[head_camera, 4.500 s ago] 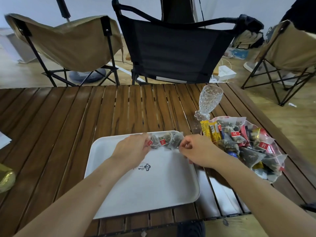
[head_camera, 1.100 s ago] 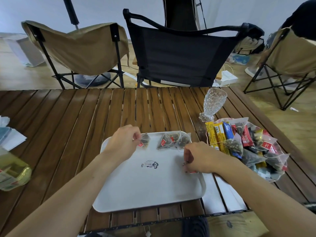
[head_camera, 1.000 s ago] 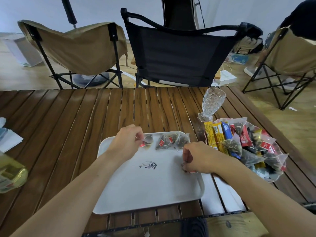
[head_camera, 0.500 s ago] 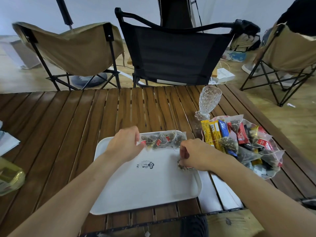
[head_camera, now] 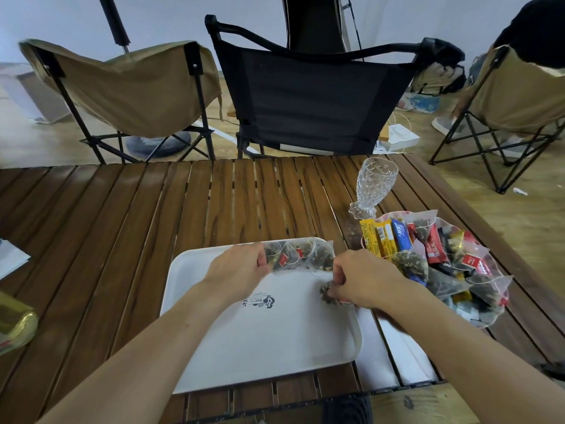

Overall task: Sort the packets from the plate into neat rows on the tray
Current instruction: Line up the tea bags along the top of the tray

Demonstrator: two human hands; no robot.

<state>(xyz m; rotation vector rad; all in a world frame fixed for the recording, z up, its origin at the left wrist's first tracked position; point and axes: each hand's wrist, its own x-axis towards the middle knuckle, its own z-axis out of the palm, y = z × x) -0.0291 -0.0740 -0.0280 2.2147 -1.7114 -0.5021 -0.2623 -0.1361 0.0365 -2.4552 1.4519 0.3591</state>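
Setup: the tray (head_camera: 275, 347) lies square in front on the slatted table (head_camera: 122, 240). The plate (head_camera: 406, 213) holding the unsorted packets (head_camera: 440, 255) is just beside the tray's right edge. On the tray, the row of packets (head_camera: 301, 255) has about 3 clear sachets, with its long axis left-to-right along the far rim. At the row's left end the left hand (head_camera: 241, 267) has its fingers curled, pinching the leftmost sachet. At the right end the right hand (head_camera: 363, 280) is curled round 1 loose packet (head_camera: 330, 293), low over the tray and just nearer the person than the row. Judgement: placement turns on this offset, and with little rim left on the right, row 2 likely starts below. The right hand is nearer the plate for the next pick.
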